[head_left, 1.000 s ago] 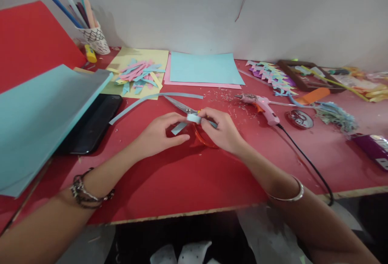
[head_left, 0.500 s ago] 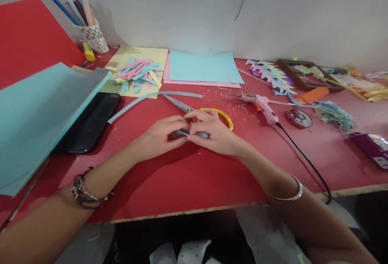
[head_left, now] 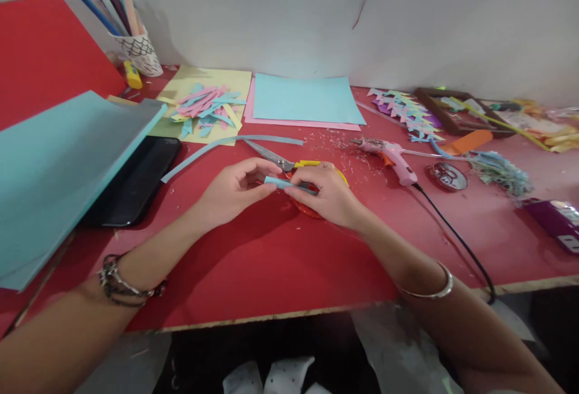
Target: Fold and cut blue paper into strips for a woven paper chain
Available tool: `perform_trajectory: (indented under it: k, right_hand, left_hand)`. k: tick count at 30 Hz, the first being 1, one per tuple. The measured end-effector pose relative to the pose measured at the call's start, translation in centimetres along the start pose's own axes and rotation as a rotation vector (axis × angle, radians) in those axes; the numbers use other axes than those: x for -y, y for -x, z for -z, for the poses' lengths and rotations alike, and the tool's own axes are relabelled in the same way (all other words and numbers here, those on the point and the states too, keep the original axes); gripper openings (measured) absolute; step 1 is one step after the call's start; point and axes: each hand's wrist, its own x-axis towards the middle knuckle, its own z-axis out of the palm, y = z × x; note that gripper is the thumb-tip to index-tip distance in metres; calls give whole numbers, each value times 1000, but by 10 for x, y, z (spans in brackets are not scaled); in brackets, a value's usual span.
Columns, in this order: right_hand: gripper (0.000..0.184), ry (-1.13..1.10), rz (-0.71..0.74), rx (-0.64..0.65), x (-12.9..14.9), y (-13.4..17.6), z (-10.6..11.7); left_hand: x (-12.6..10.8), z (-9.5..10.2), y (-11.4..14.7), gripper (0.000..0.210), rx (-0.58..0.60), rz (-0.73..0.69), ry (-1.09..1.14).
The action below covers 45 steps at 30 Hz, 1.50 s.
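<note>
A short piece of light blue paper strip (head_left: 277, 183) stretches between my two hands, low above the red table. My left hand (head_left: 233, 192) has its thumb at the strip's left end, with the fingers curled behind. The right end is pinched by my right hand (head_left: 328, 193), whose fingers partly cover it. Just beyond the hands lie scissors (head_left: 271, 155) with yellow and red handles, partly hidden by my right hand. A long pale blue paper strip (head_left: 226, 142) lies bent on the table behind my left hand.
Cut paper pieces (head_left: 208, 107) are heaped on a yellow sheet, beside a blue sheet (head_left: 307, 99). A pink glue gun (head_left: 398, 162) with a black cord lies to the right. A black phone (head_left: 136, 195) sits at left under blue paper (head_left: 67, 183). A pen cup (head_left: 143, 56) stands behind.
My hands have moved slightly apart and a little farther from the table's front edge. More of the blue strip now shows between them, and more of the scissors is uncovered.
</note>
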Motion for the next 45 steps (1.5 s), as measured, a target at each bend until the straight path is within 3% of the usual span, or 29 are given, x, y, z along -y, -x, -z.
perform_trajectory:
  k: [9, 20, 29, 45]
  right_hand:
    - [14, 32, -78, -101, -1, 3, -4]
    - [16, 32, -56, -43, 0, 1, -3]
    - [16, 22, -124, -2, 4, 0, 1]
    - [18, -55, -167, -36, -2, 0, 6]
  left_hand:
    - [-1, 0, 0, 22, -18, -13, 42]
    - [-3, 0, 0, 20, -43, 14, -6]
    - [-6, 0, 0, 16, -98, 57, -43]
    - [-3, 3, 1, 21, -201, 124, -152]
